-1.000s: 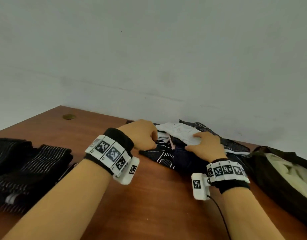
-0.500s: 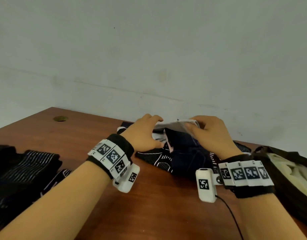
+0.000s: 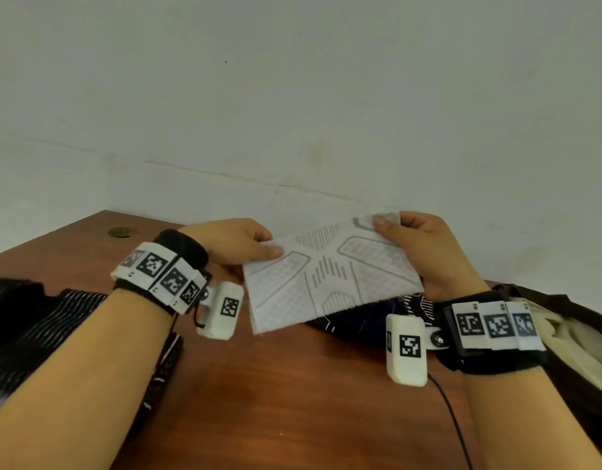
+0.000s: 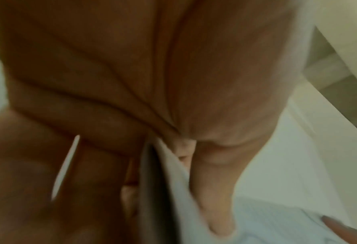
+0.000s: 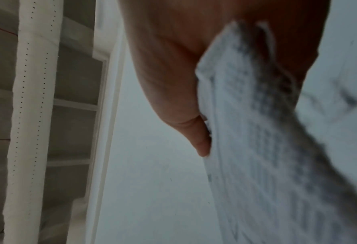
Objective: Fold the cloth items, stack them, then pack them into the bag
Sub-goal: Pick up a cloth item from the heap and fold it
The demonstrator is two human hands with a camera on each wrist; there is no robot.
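A white cloth with a grey line pattern (image 3: 330, 279) hangs in the air above the table, held spread between both hands. My left hand (image 3: 238, 245) pinches its upper left corner. My right hand (image 3: 415, 245) pinches its upper right corner, thumb on the front. The left wrist view shows the white cloth (image 4: 173, 173) pinched between thumb and fingers; the right wrist view shows the patterned cloth (image 5: 267, 132) under the thumb. A dark navy cloth with white lines (image 3: 370, 317) lies on the table below. A dark bag (image 3: 581, 351) with a cream lining stands open at the right.
A pile of black striped cloth (image 3: 28, 334) lies at the left on the brown wooden table (image 3: 292, 401). A round cable hole (image 3: 121, 232) sits at the far left corner. A pale wall rises right behind the table.
Both hands have lifted the white cloth off the dark pile and spread it upright between them. The view has moved closer.
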